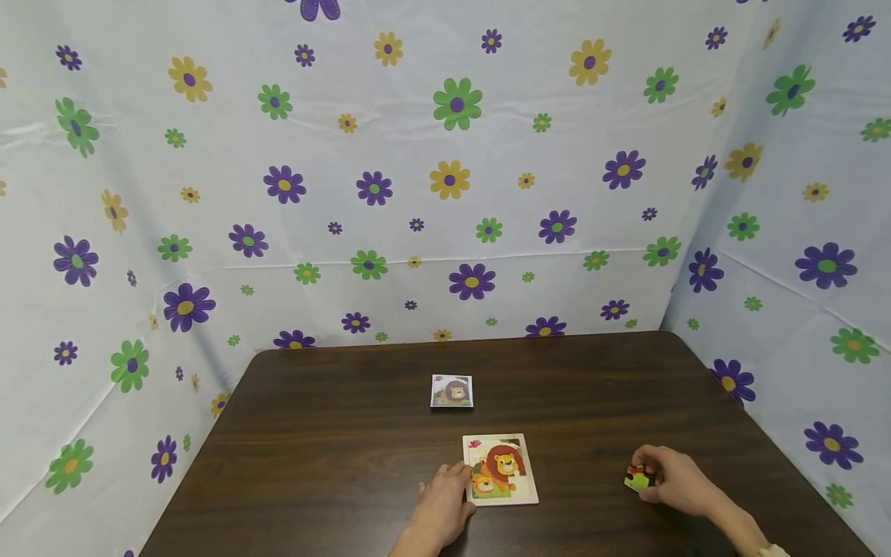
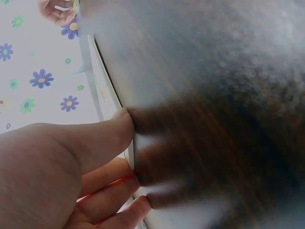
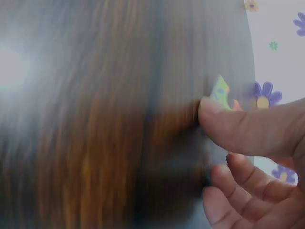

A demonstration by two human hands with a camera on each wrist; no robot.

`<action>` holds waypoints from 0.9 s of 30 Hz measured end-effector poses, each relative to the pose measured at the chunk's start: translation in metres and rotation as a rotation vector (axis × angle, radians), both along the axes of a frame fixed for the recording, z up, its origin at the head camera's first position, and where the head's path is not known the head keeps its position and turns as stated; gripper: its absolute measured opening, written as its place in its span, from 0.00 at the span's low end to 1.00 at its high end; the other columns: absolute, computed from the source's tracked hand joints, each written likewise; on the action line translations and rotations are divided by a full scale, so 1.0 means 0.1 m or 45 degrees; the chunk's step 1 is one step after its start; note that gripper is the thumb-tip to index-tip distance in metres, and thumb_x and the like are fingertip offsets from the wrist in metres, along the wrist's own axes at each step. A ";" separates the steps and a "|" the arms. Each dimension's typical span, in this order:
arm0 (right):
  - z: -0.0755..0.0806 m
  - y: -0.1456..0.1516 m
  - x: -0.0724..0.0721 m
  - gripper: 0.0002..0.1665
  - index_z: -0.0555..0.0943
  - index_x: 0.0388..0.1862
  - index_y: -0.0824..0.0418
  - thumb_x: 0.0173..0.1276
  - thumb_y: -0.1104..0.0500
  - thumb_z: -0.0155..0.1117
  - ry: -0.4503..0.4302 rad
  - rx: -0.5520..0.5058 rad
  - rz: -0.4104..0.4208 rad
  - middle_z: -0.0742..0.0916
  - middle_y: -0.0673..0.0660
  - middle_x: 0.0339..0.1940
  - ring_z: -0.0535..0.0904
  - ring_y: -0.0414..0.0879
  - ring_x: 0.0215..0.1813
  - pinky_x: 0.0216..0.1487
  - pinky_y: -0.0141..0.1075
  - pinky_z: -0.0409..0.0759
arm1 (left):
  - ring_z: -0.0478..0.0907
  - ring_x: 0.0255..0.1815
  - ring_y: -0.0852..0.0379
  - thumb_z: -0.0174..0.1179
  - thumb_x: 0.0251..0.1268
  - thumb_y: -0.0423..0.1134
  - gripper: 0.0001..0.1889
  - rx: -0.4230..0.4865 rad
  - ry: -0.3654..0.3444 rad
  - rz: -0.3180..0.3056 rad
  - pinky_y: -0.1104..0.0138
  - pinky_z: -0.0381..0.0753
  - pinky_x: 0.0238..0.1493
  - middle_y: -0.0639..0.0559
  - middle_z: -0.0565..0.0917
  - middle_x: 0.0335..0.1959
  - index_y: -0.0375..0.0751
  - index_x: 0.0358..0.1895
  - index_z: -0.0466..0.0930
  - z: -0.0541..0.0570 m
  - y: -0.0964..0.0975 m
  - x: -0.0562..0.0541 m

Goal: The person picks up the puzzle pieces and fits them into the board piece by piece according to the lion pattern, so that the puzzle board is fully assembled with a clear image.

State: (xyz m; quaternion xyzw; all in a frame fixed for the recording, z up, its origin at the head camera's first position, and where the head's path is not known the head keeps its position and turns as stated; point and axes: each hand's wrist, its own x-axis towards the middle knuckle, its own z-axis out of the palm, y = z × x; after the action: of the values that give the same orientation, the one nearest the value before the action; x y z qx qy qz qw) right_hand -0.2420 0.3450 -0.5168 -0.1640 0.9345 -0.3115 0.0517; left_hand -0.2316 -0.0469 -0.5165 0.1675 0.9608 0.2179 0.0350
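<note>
A wooden lion jigsaw puzzle board [image 1: 532, 495] lies on the table, its picture showing a lion and a smaller orange animal. Pale surface shows in its lower right corner. My left hand [image 1: 442, 501] holds the board by its lower left corner, the fingers along the left side and the thumb at the near corner. In the left wrist view, the thumb [image 2: 112, 131] and fingertips meet the board's edge. Off to the right, my right hand [image 1: 674, 480] pinches a green and red puzzle piece [image 1: 636, 481]. The piece partly shows past the thumb in the right wrist view.
A small printed card [image 1: 452, 391] with the same lion picture lies behind the board. The dark wooden table [image 1: 334, 433] has rounded far corners. White cloth with flowers [image 1: 411, 155] hangs behind and at both sides.
</note>
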 end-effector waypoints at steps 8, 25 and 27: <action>0.00 -0.48 -0.07 0.16 0.74 0.35 0.53 0.57 0.70 0.67 0.223 -0.007 -0.047 0.83 0.45 0.30 0.80 0.41 0.32 0.29 0.33 0.70 | 0.74 0.56 0.44 0.71 0.51 0.38 0.24 -0.012 0.019 0.002 0.34 0.71 0.43 0.43 0.80 0.55 0.36 0.54 0.79 0.00 0.00 0.00; 0.20 -1.33 -0.20 0.12 0.76 0.45 0.69 0.63 0.70 0.63 0.027 -0.460 0.200 0.82 0.55 0.29 0.82 0.43 0.22 0.23 0.36 0.81 | 0.74 0.56 0.44 0.71 0.50 0.37 0.24 0.003 0.046 -0.013 0.33 0.71 0.42 0.43 0.80 0.55 0.35 0.53 0.79 0.00 0.02 0.02; 0.16 -1.43 -0.18 0.12 0.76 0.45 0.70 0.62 0.70 0.63 -0.056 -0.514 0.202 0.83 0.56 0.28 0.83 0.46 0.22 0.23 0.38 0.82 | 0.74 0.55 0.44 0.71 0.50 0.36 0.24 0.005 0.050 -0.010 0.32 0.71 0.42 0.43 0.80 0.54 0.35 0.53 0.79 0.01 0.01 0.02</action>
State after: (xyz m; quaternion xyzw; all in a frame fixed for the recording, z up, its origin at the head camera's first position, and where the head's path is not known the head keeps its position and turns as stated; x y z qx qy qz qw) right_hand -0.2602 0.2024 -0.5010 -0.2374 0.8359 -0.4909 0.0624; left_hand -0.2298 -0.0458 -0.5158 0.1756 0.9602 0.2165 0.0168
